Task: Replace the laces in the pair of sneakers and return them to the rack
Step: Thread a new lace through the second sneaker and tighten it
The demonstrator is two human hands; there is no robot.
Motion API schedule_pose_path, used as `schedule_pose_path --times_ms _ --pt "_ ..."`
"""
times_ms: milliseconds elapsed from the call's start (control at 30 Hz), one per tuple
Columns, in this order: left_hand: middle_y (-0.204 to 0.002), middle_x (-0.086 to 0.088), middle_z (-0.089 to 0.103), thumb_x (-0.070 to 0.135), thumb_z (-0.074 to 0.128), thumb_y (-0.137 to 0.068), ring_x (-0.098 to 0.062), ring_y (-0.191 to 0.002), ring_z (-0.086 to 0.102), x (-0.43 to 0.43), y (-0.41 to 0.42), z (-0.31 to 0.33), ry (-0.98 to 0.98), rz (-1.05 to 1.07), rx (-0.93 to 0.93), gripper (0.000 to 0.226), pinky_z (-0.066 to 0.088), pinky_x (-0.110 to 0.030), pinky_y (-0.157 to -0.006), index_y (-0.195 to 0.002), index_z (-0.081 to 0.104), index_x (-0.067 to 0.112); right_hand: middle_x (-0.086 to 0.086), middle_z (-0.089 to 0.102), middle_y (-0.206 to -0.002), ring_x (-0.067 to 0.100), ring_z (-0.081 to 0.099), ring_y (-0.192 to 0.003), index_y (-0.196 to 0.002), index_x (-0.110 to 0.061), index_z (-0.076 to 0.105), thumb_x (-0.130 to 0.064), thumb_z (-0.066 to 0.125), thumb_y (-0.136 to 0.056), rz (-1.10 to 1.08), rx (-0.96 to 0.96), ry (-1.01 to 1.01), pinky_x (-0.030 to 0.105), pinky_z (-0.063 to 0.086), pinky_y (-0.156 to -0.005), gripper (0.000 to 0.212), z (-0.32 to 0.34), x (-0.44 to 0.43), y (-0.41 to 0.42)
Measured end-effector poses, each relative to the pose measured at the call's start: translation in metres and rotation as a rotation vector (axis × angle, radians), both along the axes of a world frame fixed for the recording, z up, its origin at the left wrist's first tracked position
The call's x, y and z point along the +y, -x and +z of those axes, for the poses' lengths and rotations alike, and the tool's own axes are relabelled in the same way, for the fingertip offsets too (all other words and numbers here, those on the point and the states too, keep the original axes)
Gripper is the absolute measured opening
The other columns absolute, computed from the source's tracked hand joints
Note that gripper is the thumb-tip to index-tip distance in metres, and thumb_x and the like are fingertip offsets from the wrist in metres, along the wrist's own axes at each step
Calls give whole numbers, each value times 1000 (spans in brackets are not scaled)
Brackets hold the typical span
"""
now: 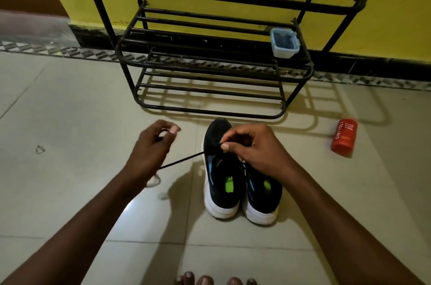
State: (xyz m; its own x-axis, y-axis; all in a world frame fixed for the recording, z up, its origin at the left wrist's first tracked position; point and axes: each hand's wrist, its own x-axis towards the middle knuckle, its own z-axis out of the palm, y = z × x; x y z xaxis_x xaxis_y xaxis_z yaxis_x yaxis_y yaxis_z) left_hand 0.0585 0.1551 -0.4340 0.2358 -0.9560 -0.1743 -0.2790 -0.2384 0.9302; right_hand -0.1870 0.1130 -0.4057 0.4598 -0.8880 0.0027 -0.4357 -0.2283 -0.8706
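Two black sneakers with white soles stand side by side on the floor, heels toward me: the left sneaker [220, 168] and the right sneaker [263, 193]. A black lace [182, 160] runs taut from the left sneaker's eyelets out to the left. My left hand [152, 148] pinches that lace, fingers curled. My right hand [253, 147] pinches the lace at the left sneaker's upper eyelets and covers the front of the right sneaker. The black metal rack [210, 70] stands just beyond the sneakers.
A small blue-rimmed plastic tub [284, 43] sits on the rack's middle shelf at right. A red bottle [344, 136] lies on the tile floor to the right. A pale lace or string [154, 181] lies under my left wrist. My toes [210, 280] show at the bottom.
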Motion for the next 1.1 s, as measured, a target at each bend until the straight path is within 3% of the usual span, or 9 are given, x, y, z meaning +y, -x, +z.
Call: schedule_pose_path --times_ms 100,200,367,500,733,833,900,1000,1100 --pt "-60 2 61 43 73 -88 -4 -55 47 12 13 -4 -163 -402 -129 28 38 -20 -56 -78 78 17 0 74 -78 14 65 -59 -91 -18 78 -10 74 -89 -47 -14 -6 35 57 -58 10 5 -1 15" --pt "-57 6 57 32 74 -90 -4 -56 45 20 25 -4 -230 -593 -125 31 38 -20 -59 -69 73 10 -3 72 -74 7 63 -58 -91 -12 78 -4 72 -90 -64 -38 -12 23 52 -55 9 10 1 28" --pt "-67 4 59 21 66 -97 -6 -60 51 32 46 3 -261 -715 22 22 40 -14 -55 -82 69 5 2 73 -79 4 63 -59 -97 -6 78 -1 68 -92 -68 -26 -22 15 49 -60 13 16 10 46" --pt "-95 -3 73 23 67 -97 -18 -83 72 35 60 11 -256 -812 -4 12 57 -24 -73 -101 72 14 -5 71 -84 2 67 -72 -94 -10 79 -1 69 -91 -40 25 54 15 50 -69 13 21 18 60" --pt "-93 13 72 39 69 -93 -2 -78 68 19 77 32 -130 -711 -571 5 57 -26 -74 -96 71 35 -10 69 -85 4 67 -85 -95 -13 82 -1 75 -85 -62 34 134 15 50 -73 17 18 21 82" --pt "-96 12 72 33 80 -84 0 -87 69 12 103 37 8 -556 -333 29 55 -15 -72 -109 67 35 -10 74 -91 7 70 -91 -101 -15 81 -2 71 -89 -59 5 148 25 57 -81 20 18 21 88" --pt "-100 5 75 26 83 -82 -3 -95 71 4 123 35 3 -554 -79 38 60 -24 -80 -115 65 29 -10 75 -93 7 71 -93 -101 -17 80 -7 72 -90 -96 -12 175 22 55 -80 17 16 20 90" --pt "-88 -2 76 21 75 -90 -14 -85 74 -7 140 27 30 -461 20 12 61 -46 -83 -99 67 19 -11 74 -93 7 69 -93 -98 -17 80 -11 75 -88 -186 -29 212 22 55 -77 13 12 14 95" --pt "-81 -5 74 19 68 -96 -18 -79 74 -14 144 21 59 -378 7 7 61 -48 -82 -90 64 16 -12 72 -95 6 68 -95 -99 -19 79 -12 73 -90 -253 -39 194 21 54 -73 13 2 8 103"
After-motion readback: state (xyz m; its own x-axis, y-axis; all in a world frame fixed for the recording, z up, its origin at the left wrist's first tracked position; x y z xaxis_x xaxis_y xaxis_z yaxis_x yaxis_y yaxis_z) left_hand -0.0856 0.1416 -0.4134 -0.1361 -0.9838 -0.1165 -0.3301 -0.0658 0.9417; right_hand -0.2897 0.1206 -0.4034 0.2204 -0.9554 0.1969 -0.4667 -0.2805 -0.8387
